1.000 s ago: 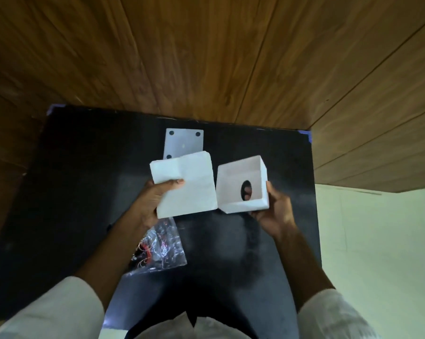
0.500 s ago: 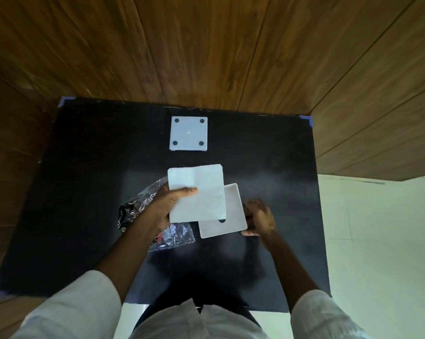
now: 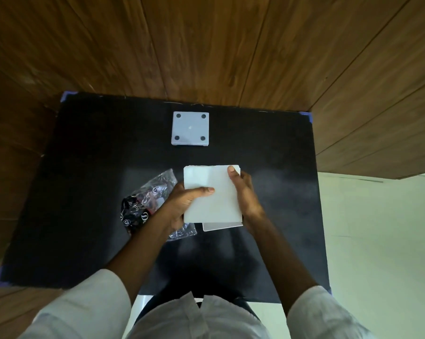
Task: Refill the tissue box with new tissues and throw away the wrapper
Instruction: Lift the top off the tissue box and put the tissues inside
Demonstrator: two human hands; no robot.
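A white stack of tissues is held flat over the white tissue box, of which only a strip of its near edge shows below the stack. My left hand grips the stack's left side, thumb across the top. My right hand holds the stack's right edge, with a fingertip on its far corner. The crumpled clear wrapper with black and red print lies on the black table just left of my left hand. The box's white base plate, with four dark dots, lies farther back.
The black table stands in a corner of wood-panelled walls. Pale floor shows to the right of the table. White sleeves and a shirt fill the lower edge of the view.
The stack of tissues has moved right, over the box, which now lies almost hidden beneath it. My right hand has left the box's side and taken the stack's right edge.
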